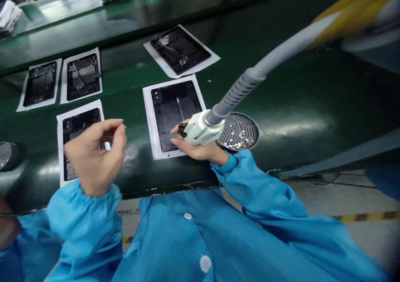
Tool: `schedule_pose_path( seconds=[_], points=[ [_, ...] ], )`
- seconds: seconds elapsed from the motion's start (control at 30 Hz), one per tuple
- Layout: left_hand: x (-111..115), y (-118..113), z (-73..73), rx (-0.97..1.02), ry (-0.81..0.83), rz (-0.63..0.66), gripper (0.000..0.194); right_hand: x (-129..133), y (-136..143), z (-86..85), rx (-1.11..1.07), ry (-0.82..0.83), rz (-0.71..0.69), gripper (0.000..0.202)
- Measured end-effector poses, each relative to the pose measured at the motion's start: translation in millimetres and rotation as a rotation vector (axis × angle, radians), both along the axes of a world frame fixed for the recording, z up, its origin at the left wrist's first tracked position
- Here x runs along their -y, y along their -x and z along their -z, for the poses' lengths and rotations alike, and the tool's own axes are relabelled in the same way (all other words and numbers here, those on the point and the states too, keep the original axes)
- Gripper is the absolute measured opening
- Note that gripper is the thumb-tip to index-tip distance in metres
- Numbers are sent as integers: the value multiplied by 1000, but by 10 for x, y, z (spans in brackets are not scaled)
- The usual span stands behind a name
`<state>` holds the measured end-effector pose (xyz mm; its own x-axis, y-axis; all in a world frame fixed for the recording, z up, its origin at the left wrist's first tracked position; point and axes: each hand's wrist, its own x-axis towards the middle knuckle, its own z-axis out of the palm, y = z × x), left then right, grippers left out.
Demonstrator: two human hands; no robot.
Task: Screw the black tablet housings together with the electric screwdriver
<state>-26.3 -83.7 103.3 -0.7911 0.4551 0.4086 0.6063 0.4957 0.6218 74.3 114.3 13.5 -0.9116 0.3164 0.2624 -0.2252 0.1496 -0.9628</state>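
My right hand [200, 149] is wrapped round a white electric screwdriver [200, 128], seen from its top end, where a thick grey cable leaves it. The screwdriver's lower end is hidden. Beneath this hand lies an open black tablet housing [170, 123] on a white sheet, with a flat ribbon cable [179, 107] inside. My left hand [96, 155] is raised over another black tablet housing [75, 123], thumb and forefinger pinched together; anything between them is too small to make out. Beside my right wrist sits a round dish [239, 132] with small shiny pieces on its perforated face.
More tablet housings on white sheets lie farther back, one centre [195, 51] and two left [40, 84]. A second round dish [8, 155] stands at the left edge. The grey cable [281, 48] crosses the upper right. Another person's sleeve [37, 253] shows lower left.
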Motion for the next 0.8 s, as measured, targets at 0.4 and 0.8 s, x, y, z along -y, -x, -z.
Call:
schedule_pose_path(
  seconds=[0.4,0.8],
  points=[
    [-651,128,1159,290,407,23,43,-334,45,-143,-175,106,329,24],
    [-525,1364,896,320,-286,-208,22,-399,71,-29,1,138,283,26]
  ],
)
